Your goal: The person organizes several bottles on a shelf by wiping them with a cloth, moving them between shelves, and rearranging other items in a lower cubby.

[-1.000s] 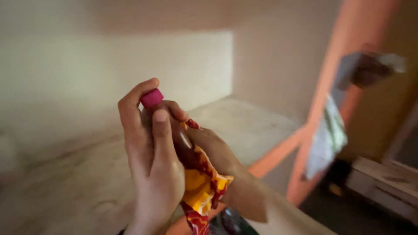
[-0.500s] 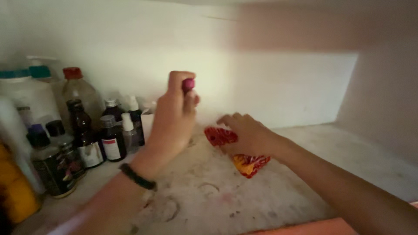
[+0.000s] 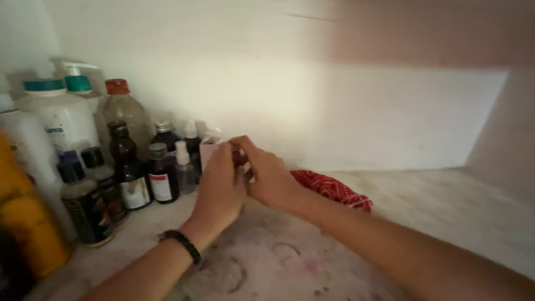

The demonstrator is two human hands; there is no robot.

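On a stained pale shelf [image 3: 446,217] in a white-walled alcove, our left hand [image 3: 220,187] and right hand [image 3: 273,178] pinch a small red item [image 3: 238,159], its axis hidden, near the bottles [image 3: 128,167] at the left edge.

A crowd of bottles stands at the left end of the shelf [image 3: 423,212], back against the pale wall [image 3: 334,111]. Furthest back are a white pump bottle with a teal collar [image 3: 78,83] and a white jar with a teal lid [image 3: 58,120]. Beside them rises a clear bottle with an orange-red cap [image 3: 123,114]. In front stand several dark glass bottles: a tall one with a black cap [image 3: 125,164], a shorter one with a red-and-white label [image 3: 161,175], and two squat ones nearer the front edge [image 3: 83,200]. A small pale spray bottle [image 3: 183,164] stands among them. A blurred yellow container [image 3: 25,223] sits at the far left edge. The shelf surface is pale and stained.
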